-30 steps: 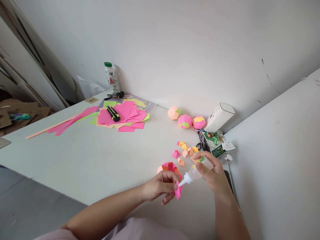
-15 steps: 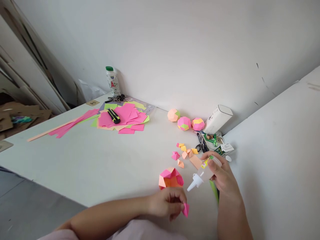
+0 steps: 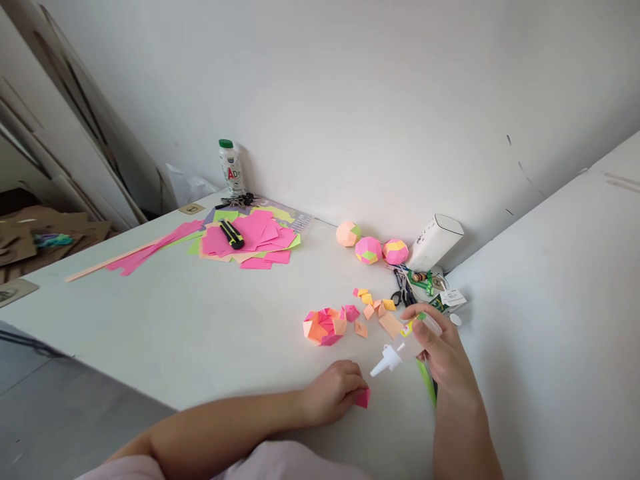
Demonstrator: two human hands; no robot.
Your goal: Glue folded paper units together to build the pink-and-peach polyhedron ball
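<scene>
My left hand (image 3: 334, 392) rests low on the white table (image 3: 200, 320), its fingers curled round a small pink folded paper piece (image 3: 363, 398). My right hand (image 3: 443, 353) grips a clear glue bottle (image 3: 404, 345) with a white nozzle that points down and left, toward the pink piece. A partly built pink and orange paper ball (image 3: 324, 326) lies on the table just beyond my left hand, touched by neither hand. Several small folded pieces (image 3: 373, 307) in pink, orange and yellow lie scattered behind it.
Three finished paper balls (image 3: 369, 249) sit by the wall beside a white box (image 3: 435, 241). Scissors and clutter (image 3: 420, 283) lie in the corner. A pile of coloured sheets (image 3: 250, 237) with a utility knife (image 3: 231, 234), keys and a bottle (image 3: 231, 167) lies far left.
My left hand drew the pink piece away from the nozzle and lowered it to the table. The glue bottle pulled back right. The unfinished ball now lies further left, turned over.
</scene>
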